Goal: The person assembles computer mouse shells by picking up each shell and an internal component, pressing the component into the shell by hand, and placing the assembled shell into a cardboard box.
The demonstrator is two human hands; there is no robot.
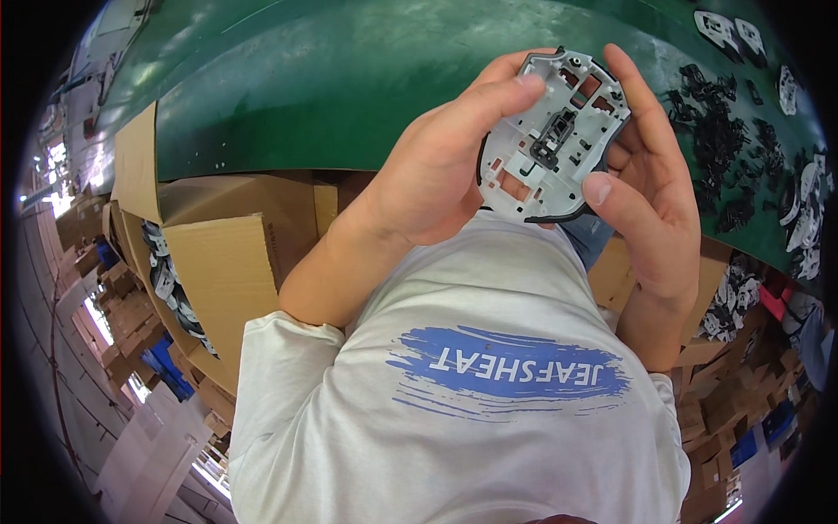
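Observation:
Between both hands, above the edge of the green table, I hold a white plastic shell (515, 157) with black side edges. Its hollow inner face is turned up, showing cut-outs, small posts and a black piece (552, 140) seated in the middle. My left hand (441, 153) grips its left side, thumb on the upper left rim and the other fingers hidden beneath. Around the right side is my right hand (655, 188), thumb pressed on the lower right edge. Its index finger stretches up beside the far right corner, and the other fingers are partly behind the shell.
The green table (288, 87) spans the far side. A pile of small black plastic parts (716, 131) lies on its right, with white shells (717, 33) behind and more at the right edge. An open cardboard box (223, 262) holding black-and-white parts (166, 279) stands at my left.

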